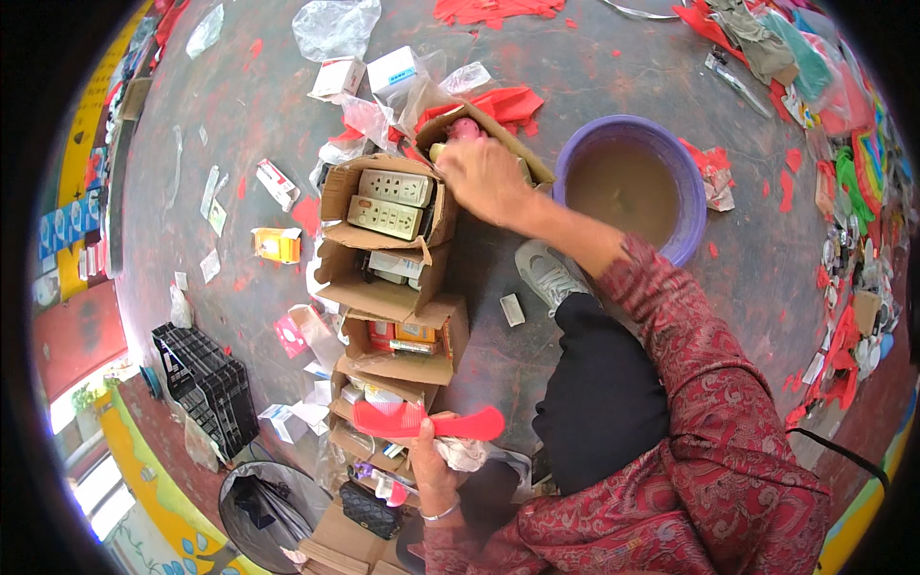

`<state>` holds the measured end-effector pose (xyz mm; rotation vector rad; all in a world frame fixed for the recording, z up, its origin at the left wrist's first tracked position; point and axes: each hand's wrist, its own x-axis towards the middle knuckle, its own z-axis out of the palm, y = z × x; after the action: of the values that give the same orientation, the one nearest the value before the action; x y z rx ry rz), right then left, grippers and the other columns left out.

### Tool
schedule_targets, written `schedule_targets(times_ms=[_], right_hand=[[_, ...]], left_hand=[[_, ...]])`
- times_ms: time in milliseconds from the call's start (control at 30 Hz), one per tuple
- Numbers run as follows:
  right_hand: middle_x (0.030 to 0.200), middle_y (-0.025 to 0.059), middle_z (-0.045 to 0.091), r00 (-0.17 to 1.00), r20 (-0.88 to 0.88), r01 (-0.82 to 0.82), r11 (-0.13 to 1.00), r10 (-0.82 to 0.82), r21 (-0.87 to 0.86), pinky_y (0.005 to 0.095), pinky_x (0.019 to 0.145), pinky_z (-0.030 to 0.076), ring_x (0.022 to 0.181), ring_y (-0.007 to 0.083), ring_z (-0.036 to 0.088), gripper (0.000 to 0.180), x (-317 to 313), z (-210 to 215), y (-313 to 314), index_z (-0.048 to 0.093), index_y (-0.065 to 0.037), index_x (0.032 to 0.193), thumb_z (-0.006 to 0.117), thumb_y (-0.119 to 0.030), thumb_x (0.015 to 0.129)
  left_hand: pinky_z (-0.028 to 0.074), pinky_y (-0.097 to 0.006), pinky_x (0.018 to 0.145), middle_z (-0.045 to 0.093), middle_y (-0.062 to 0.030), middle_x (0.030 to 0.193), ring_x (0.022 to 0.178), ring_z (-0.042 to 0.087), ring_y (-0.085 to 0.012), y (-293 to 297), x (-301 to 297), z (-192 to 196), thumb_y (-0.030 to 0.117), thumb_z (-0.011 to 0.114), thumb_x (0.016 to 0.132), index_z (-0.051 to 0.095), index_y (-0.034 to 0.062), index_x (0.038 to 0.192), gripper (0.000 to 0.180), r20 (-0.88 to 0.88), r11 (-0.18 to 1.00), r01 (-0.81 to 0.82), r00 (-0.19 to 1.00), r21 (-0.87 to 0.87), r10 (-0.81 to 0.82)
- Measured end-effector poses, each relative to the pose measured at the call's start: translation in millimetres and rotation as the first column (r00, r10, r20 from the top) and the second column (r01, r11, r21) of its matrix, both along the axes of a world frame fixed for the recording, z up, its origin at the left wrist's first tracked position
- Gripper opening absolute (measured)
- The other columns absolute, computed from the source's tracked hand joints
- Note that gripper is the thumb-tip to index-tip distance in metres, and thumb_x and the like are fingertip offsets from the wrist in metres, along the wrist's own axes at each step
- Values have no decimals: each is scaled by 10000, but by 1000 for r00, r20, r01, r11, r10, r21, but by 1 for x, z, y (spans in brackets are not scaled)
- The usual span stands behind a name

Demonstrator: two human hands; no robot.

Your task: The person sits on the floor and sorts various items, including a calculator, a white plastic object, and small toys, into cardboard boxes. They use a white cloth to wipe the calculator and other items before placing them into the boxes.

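My left hand is closed around a red comb, which lies crosswise over an open carton of small things. A crumpled whitish cloth is bunched under the comb in the same hand. Farther off, my right hand reaches into an open cardboard box. Its fingers are bent down beside a pink object in that box. The fingertips are partly hidden, so what they grip cannot be made out. Just left of this hand, a carton holds white power strips.
More open cartons run in a row toward me. A purple basin of murky water stands at the right. A black crate and a round dark bin are at the left. Wrappers and small boxes litter the floor; a heap lines the right.
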<state>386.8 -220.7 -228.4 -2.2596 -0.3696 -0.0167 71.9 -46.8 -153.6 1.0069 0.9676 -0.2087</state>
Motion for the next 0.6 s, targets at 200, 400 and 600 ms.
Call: schedule_targets(times_ms=[200,400,600], right_hand=[[815,156,605,991,131,5,960,33,-279,415,667,497,791,321,609,179,42,-80,8,581,-50,879,528,-119,722],[832,147,625,999,16,35,896,-31,-442,404,667,500,791,282,626,172,56,-73,-11,590,-57,857,561,-143,711],[875,155,608,992,105,82,990,-70,-112,413,711,465,867,298,586,256,56,-57,-39,563,-50,907,556,-248,745]], left_hand=[[496,-340,598,605,-155,720,627,594,-231,-1,-2,-1,320,536,839,558,-71,898,396,-38,992,124,992,-1,-124],[491,-315,583,599,-149,707,600,588,-212,1,-1,0,284,481,867,562,-71,886,364,-59,987,128,991,100,-122],[486,-305,548,581,-126,690,576,571,-198,11,-11,0,285,467,874,565,-63,878,361,-94,988,76,994,134,-64]])
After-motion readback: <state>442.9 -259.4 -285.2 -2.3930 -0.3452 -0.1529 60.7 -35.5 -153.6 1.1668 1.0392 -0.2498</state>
